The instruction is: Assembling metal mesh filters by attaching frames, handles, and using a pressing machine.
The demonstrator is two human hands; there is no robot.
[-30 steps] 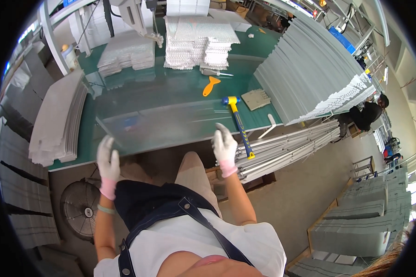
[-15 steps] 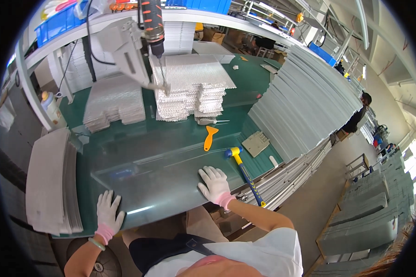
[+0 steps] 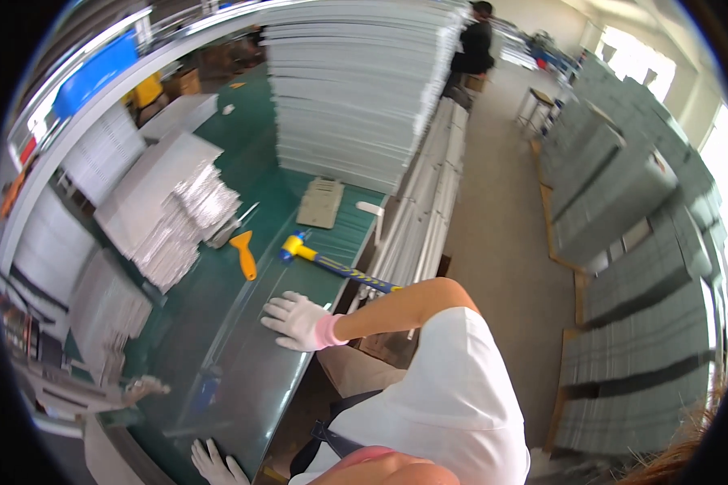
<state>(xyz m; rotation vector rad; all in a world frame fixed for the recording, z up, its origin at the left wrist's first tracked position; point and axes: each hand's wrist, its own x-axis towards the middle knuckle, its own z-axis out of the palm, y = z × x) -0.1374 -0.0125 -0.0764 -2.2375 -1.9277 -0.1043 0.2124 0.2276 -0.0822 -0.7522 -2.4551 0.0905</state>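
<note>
Both hands wear white gloves with pink cuffs and lie on a dark, glossy sheet (image 3: 243, 356) along the near side of the green worktable. My right hand (image 3: 297, 321) rests flat with its fingers spread, close to the mallet (image 3: 340, 267), which has a blue and yellow head and a blue handle. At the bottom of the picture, my left hand (image 3: 216, 465) is also flat, fingers apart; its wrist is out of view. Beyond the right hand lies an orange scraper (image 3: 244, 255). Neither hand holds anything.
A tall stack of grey-white panels (image 3: 348, 97) stands on the table's far end, by a beige flat piece (image 3: 320, 202). Silvery sheets (image 3: 166, 210) are piled at left. Long metal profiles (image 3: 429, 186) run beside the table. A person (image 3: 475, 48) is in the distance; panel stacks (image 3: 615, 194) line the right.
The view has swung to the right, so the table and tools appear turned and further left. Both hands stay flat on the dark sheet. The hanging power screwdriver has left the picture.
</note>
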